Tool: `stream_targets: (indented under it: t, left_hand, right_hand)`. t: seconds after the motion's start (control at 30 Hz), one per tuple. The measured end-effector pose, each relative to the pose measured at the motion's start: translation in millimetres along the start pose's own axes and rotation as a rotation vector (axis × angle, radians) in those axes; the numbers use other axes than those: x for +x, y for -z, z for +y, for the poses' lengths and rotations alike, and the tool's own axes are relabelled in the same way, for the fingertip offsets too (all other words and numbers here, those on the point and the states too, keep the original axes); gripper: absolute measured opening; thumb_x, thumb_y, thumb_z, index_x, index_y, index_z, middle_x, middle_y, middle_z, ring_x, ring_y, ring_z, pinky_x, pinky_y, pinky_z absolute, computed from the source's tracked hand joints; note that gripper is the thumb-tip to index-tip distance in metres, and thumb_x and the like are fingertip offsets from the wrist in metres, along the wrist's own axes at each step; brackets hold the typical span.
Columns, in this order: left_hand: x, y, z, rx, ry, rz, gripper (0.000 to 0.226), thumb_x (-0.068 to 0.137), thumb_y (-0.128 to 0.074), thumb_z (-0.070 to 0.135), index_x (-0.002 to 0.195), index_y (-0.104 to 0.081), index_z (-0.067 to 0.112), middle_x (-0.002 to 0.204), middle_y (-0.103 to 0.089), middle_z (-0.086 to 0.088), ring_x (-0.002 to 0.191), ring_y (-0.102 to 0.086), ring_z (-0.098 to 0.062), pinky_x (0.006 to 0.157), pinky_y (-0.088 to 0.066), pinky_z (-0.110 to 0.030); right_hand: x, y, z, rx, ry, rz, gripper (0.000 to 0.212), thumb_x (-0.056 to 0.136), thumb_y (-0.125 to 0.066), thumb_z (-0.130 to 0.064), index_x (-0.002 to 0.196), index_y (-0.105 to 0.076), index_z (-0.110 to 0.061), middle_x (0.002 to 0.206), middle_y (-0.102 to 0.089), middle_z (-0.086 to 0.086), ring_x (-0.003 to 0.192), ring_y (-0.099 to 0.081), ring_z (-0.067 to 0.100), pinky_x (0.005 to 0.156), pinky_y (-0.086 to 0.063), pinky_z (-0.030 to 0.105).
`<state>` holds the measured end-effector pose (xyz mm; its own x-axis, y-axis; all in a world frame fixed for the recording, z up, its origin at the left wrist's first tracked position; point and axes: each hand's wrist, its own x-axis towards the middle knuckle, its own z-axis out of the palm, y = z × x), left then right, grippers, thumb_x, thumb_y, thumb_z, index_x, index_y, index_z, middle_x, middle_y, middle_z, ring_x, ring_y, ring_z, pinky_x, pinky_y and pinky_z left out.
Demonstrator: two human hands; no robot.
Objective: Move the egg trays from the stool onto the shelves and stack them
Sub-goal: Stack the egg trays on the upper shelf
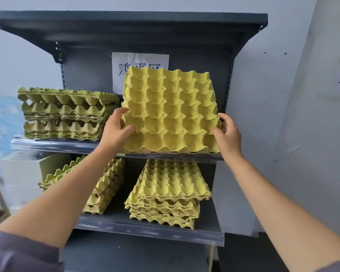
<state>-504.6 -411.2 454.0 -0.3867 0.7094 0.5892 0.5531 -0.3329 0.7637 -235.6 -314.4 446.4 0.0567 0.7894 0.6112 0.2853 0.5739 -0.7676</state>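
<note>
Setting down: I am holding one yellow egg tray (171, 112) tilted over the right half of the upper shelf (67, 146). Its near edge seems to be resting at the front lip, and its far edge is leaning up toward the back panel.
Left hand: my left hand (116, 128) is gripping the tray's left edge, fingers curled over the rim.
Right hand: my right hand (227, 132) is pinching the right edge.
Doing it well: I am judging that the far edge needs lowering evenly and both sides need keeping level. The grip should be light, since the pulp probably bends.
Upper shelf: it is carrying a left stack (65, 114) just beside my tray. What is lying under the tray is hidden.
Lower shelf (145, 230): it is holding two piles. My forearm is partly hiding the left pile (104, 189), and the right pile (169, 193) is sitting slightly askew.
</note>
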Motion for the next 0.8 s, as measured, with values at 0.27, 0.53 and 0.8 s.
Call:
stream_targets:
  t: [0.27, 0.53, 0.8]
  left_hand:
    - [82.1, 22.7, 1.3, -0.031, -0.029, -0.024, 0.077, 0.062, -0.056, 0.046, 0.134, -0.046, 0.020, 0.128, -0.044, -0.006, 0.114, -0.047, -0.024, 0.103, -0.041, -0.043]
    - [179.4, 21.2, -13.0, -0.360, 0.080, 0.036, 0.024, 0.086, -0.054, 0.018, 0.108, -0.059, 0.010, 0.091, -0.055, -0.002, 0.073, -0.052, -0.014, 0.061, -0.042, -0.024]
    - [230.7, -10.0, -41.2, -0.588, 0.254, -0.126, 0.019, 0.086, -0.054, 0.023, 0.100, -0.061, 0.014, 0.077, -0.057, -0.002, 0.060, -0.051, -0.016, 0.051, -0.039, -0.027]
  right_hand:
    - [61.6, -28.3, -36.7, 0.017, 0.060, 0.009, 0.051, 0.085, -0.059, -0.024, 0.135, -0.050, -0.025, 0.132, -0.049, 0.002, 0.117, -0.048, 0.015, 0.101, -0.042, 0.038]
    - [118.9, -66.2, -60.5, -0.032, 0.110, 0.078, 0.034, 0.089, -0.055, -0.019, 0.122, -0.060, -0.016, 0.115, -0.058, -0.003, 0.104, -0.052, 0.012, 0.090, -0.044, 0.028]
    - [166.6, -82.3, -47.7, -0.176, 0.066, 0.115, 0.031, 0.090, -0.049, -0.018, 0.119, -0.060, -0.014, 0.114, -0.058, -0.001, 0.105, -0.050, 0.014, 0.093, -0.044, 0.033]
